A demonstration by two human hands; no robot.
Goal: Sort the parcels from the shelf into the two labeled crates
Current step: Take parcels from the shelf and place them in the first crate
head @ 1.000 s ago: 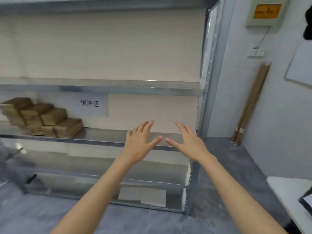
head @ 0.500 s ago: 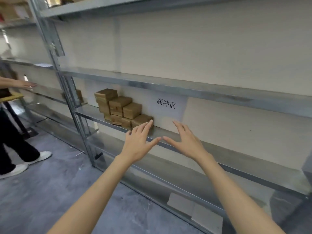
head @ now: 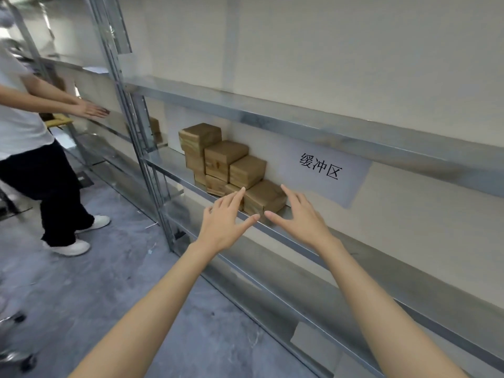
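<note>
Several brown paper-wrapped parcels (head: 226,162) are stacked in steps on the middle level of a metal shelf (head: 305,241). The nearest parcel (head: 266,199) lies lowest, at the stack's right end. My left hand (head: 223,222) hovers just in front of it, fingers straight and spread. My right hand (head: 297,216) hovers at its right side, fingers spread too. Both hands hold nothing. Neither crate is in view.
A white paper sign (head: 324,171) with printed characters hangs on the wall behind the shelf. Another person (head: 30,148) stands at the left with a hand stretched toward the neighbouring shelf bay. A steel upright (head: 136,137) divides the bays. Grey floor lies below.
The view has swung left and closer to the parcel stack. Both hands, still spread and holding nothing, now frame the nearest parcel. The person at the left has come further into view.
</note>
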